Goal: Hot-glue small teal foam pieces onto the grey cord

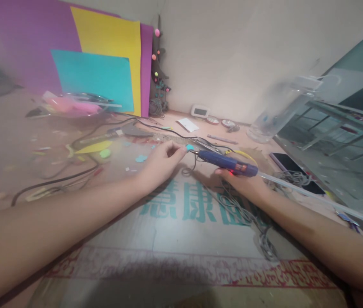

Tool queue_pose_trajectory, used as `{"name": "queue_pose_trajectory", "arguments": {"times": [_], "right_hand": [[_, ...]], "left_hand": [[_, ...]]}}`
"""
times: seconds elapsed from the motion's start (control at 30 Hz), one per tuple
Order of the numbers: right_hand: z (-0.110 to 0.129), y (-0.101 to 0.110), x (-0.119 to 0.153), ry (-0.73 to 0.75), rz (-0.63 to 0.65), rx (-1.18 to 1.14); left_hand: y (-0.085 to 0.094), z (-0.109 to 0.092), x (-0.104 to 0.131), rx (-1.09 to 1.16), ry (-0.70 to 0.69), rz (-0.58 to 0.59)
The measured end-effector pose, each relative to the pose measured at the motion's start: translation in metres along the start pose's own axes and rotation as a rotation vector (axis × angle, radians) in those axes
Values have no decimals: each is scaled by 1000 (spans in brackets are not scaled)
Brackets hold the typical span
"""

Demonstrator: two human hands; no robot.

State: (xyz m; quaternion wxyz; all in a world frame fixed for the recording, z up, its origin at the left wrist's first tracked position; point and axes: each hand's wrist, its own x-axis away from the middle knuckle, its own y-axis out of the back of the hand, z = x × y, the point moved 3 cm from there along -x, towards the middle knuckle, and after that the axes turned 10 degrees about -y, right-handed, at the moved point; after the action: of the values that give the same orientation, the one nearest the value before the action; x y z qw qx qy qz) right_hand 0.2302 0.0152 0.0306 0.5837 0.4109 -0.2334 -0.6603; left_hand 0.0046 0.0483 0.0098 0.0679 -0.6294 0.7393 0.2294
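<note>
A blue hot glue gun [222, 162] with a clear glue stick [299, 188] jutting from its back is gripped in my right hand [243, 182]. Its small red light glows near my fingers. My left hand [170, 155] pinches a small turquoise foam piece [189, 147] between thumb and fingertips. The nozzle points left and sits right at that piece; whether it touches I cannot tell. Below the glue gun, a thin grey wire [232, 205] lies tangled on the tabletop. Loose turquoise scraps [141, 158] lie left of my left hand.
Purple, yellow and turquoise sheets [98, 79] lean at the back left, behind a bowl with pink material [81, 107]. A black cable [72, 174] crosses the table. A clear plastic jug [277, 111] stands back right; a dark phone [296, 173] lies near the right edge.
</note>
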Motion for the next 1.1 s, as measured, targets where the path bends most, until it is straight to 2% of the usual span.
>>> {"name": "queue_pose_trajectory", "arguments": {"times": [0.77,1.1], "right_hand": [[-7,-3,-1,49,-48,38],[-2,-2,0,34,-37,6]], "left_hand": [[0,3,-2,21,20,-10],[0,2,-2,23,21,-5]]}}
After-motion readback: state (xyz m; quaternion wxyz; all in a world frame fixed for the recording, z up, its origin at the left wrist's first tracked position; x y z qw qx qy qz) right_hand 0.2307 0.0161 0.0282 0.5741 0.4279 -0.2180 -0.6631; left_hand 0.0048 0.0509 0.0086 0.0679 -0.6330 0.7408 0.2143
